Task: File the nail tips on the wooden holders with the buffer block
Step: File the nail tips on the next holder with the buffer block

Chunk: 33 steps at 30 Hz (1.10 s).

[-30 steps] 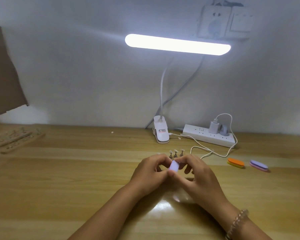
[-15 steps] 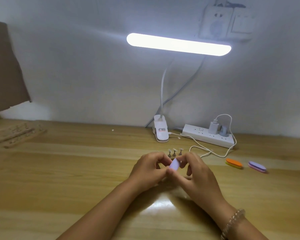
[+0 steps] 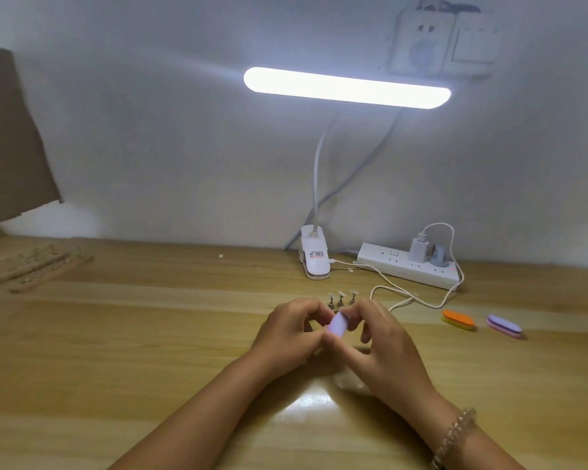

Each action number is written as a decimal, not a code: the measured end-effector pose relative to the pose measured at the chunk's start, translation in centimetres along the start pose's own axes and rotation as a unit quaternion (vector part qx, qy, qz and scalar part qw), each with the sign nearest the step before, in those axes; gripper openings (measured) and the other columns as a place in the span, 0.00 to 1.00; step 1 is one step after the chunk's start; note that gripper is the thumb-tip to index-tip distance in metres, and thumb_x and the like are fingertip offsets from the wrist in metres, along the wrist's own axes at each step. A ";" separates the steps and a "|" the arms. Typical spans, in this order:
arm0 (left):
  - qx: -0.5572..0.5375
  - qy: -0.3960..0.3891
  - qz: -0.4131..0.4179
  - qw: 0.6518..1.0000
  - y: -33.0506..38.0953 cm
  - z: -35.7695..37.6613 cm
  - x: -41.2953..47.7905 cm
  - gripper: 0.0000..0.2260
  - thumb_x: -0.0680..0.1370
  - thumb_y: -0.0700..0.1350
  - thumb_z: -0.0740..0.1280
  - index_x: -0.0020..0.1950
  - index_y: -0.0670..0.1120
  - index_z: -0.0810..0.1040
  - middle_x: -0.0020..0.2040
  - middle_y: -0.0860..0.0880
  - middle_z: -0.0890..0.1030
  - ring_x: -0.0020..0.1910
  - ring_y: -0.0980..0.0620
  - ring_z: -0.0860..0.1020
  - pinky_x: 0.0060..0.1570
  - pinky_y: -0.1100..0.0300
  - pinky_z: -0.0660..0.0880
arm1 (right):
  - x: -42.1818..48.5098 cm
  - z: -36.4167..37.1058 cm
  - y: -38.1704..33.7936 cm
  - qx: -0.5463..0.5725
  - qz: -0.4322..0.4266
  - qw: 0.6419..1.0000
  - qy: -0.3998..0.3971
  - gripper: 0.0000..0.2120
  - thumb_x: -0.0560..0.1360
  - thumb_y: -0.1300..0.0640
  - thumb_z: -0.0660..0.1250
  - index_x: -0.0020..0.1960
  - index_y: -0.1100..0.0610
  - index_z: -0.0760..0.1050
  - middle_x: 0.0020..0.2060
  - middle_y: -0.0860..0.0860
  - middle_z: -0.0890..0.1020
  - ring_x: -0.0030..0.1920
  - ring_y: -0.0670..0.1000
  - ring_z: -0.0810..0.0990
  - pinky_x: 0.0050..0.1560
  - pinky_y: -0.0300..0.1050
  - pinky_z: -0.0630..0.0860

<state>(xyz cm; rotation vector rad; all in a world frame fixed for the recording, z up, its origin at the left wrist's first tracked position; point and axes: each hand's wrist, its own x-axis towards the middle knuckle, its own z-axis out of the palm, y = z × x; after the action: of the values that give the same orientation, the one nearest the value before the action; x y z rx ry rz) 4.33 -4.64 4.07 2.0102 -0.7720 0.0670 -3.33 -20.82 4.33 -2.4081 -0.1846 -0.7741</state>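
Note:
Both hands meet over the middle of the wooden table. My right hand pinches a pale lilac buffer block between thumb and fingers. My left hand has its fingers curled right against the block; what it holds is hidden behind the fingers. Three small nail-tip holders stand upright in a row just behind my hands. At the far left lie wooden holder strips with several pegs.
An orange buffer and a purple buffer lie to the right. Behind stand a clip lamp base, a white power strip and a loose white cable. A brown board leans at the left wall.
The hands stay together at the same spot, with small shifts of the fingers and the block. The view has drifted slightly.

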 end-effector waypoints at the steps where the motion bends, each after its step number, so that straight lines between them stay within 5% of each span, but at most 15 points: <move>1: 0.001 0.001 -0.001 1.000 0.0 0.0 0.0 0.06 0.67 0.51 0.67 0.41 0.62 0.79 0.44 0.59 0.83 0.31 0.58 0.75 0.36 0.51 0.77 | 0.0 0.0 -0.1 0.006 0.001 1.000 -0.004 0.14 0.71 0.42 0.71 0.47 0.49 0.73 0.42 0.41 0.74 0.41 0.42 0.72 0.37 0.33 0.67; 6: 0.002 0.003 0.002 1.000 0.0 0.0 0.0 0.06 0.71 0.50 0.71 0.41 0.63 0.79 0.44 0.60 0.83 0.31 0.59 0.76 0.37 0.52 0.77 | 0.2 -0.1 0.3 0.000 0.033 0.999 0.025 0.13 0.71 0.43 0.72 0.46 0.50 0.73 0.42 0.43 0.75 0.41 0.44 0.72 0.39 0.42 0.72; 12: -0.008 0.007 0.006 1.000 0.0 0.0 0.0 0.02 0.74 0.48 0.74 0.44 0.54 0.82 0.44 0.57 0.83 0.29 0.60 0.75 0.35 0.57 0.75 | 0.4 -0.4 0.5 0.040 0.072 0.996 0.024 0.12 0.72 0.43 0.71 0.46 0.49 0.73 0.43 0.44 0.77 0.41 0.42 0.75 0.37 0.38 0.70; 15: -0.010 0.006 0.006 1.000 0.1 -0.1 -0.1 0.03 0.71 0.50 0.72 0.42 0.59 0.80 0.44 0.58 0.83 0.29 0.61 0.74 0.33 0.60 0.73 | -0.1 -0.2 0.1 0.040 0.037 0.999 -0.004 0.13 0.71 0.41 0.69 0.46 0.48 0.72 0.41 0.43 0.77 0.37 0.45 0.75 0.36 0.41 0.71; 20: -0.017 0.002 0.011 1.000 -0.1 0.0 0.0 0.03 0.75 0.49 0.73 0.44 0.58 0.82 0.44 0.59 0.83 0.30 0.60 0.74 0.34 0.57 0.74 | 0.2 -0.7 0.3 0.065 0.082 0.994 0.024 0.10 0.72 0.46 0.73 0.46 0.48 0.75 0.42 0.44 0.80 0.39 0.45 0.77 0.38 0.41 0.73; 33: 0.020 -0.031 0.022 0.999 0.0 -0.1 0.0 0.10 0.78 0.48 0.64 0.44 0.65 0.76 0.42 0.61 0.81 0.33 0.58 0.77 0.43 0.49 0.78 | -0.4 -0.6 -0.6 0.014 0.012 1.000 -0.017 0.15 0.73 0.52 0.73 0.59 0.47 0.77 0.48 0.39 0.78 0.36 0.46 0.77 0.38 0.45 0.77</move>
<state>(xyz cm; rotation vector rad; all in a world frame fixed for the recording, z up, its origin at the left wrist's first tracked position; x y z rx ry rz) 4.36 -4.53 4.10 2.0403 -0.8611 0.0468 -4.08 -20.62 4.80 -2.3934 -0.1796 -0.7167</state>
